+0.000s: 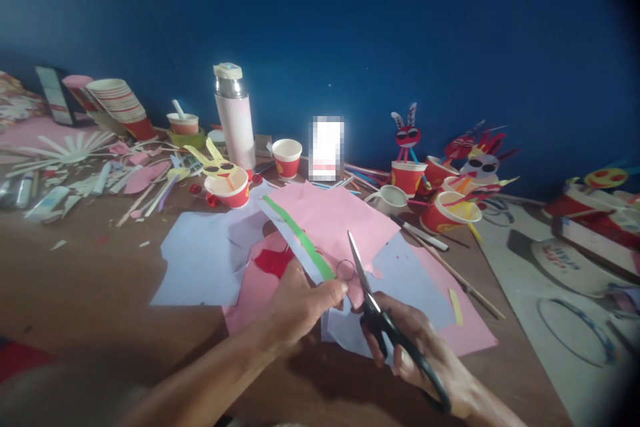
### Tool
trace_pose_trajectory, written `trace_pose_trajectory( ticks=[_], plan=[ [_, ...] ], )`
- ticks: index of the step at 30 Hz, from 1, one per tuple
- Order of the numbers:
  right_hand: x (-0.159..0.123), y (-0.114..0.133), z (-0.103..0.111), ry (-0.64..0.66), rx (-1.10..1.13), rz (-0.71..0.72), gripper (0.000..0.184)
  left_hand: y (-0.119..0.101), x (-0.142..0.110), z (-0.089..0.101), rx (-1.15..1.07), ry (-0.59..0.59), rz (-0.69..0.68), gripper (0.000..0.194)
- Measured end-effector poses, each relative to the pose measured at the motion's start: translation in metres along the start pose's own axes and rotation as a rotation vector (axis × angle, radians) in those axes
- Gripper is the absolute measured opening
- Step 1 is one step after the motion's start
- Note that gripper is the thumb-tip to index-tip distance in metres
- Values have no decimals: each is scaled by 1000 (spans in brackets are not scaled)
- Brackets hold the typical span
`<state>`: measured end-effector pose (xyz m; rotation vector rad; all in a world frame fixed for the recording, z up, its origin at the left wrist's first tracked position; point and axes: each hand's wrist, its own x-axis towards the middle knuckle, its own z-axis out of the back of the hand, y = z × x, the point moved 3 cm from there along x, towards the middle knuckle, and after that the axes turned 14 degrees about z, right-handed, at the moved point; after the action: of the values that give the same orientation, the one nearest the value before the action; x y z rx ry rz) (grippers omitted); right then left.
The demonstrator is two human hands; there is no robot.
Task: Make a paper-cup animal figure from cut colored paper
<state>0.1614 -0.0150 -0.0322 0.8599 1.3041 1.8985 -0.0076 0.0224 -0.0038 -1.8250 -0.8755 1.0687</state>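
Note:
Closed round the near edge of a pink paper sheet [330, 213], my left hand [307, 300] pinches it with the thumb on top. A small circle [345, 270] is drawn on the pink paper beside my thumb, and a narrow pink flap [355, 295] hangs from the edge. My right hand [420, 340] grips black-handled scissors [363, 270], their blades pointing up and away, just right of the drawn circle. A bright green strip [300, 237] lies along the sheet's left side. More pink and pale blue sheets [200, 257] lie beneath.
Behind the paper stand a flask [235, 123], a paper cup [287, 159] and a bright blurred rectangle [327, 147]. Decorated red cups [407, 177] are at the right, beside a white mug [389, 200]. Paper scraps and sticks [145, 197] cover the left. A thin stick [470, 290] lies right.

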Motion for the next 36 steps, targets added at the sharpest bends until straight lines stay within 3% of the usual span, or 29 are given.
trace_pose_trajectory(
  ticks=[36],
  plan=[
    [-1, -2, -7, -76, 248, -64, 55, 4, -1, 3, -28, -32, 7, 9]
  ],
)
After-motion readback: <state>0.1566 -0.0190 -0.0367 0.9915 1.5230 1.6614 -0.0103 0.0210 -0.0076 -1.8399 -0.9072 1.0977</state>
